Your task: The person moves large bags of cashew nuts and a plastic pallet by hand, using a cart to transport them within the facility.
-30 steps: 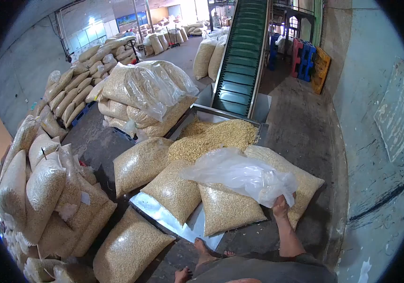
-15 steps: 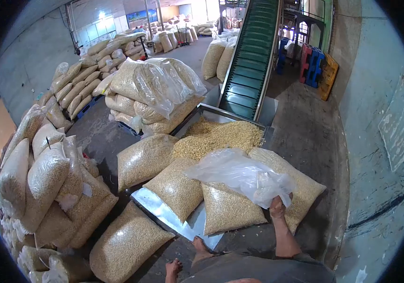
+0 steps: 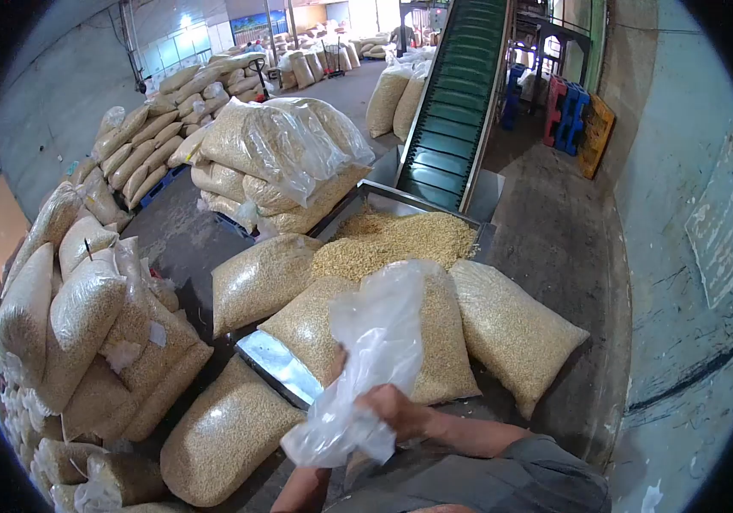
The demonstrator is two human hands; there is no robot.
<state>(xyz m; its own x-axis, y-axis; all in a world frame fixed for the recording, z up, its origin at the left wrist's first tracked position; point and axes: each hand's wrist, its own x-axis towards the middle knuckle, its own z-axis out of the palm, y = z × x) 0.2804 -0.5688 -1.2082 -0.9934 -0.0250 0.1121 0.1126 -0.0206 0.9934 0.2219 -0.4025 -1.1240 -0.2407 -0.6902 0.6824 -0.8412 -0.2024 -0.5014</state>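
Both hands on the plastic bag [image 3: 381, 338]?
> right hand [image 3: 394, 409] fisted round its bunched lower part, held up in front of the full sacks [image 3: 507, 329]. left hand [image 3: 335, 365] mostly hidden behind the film, grip can't tell.

Handling?
> Looks empty: featherlight, limp, slick. Take hold of gathered film, not a flat panel.

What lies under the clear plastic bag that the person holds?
Two full sacks of kernels lie under the clear bag, which the right hand grips. The bag hides where the sacks meet.
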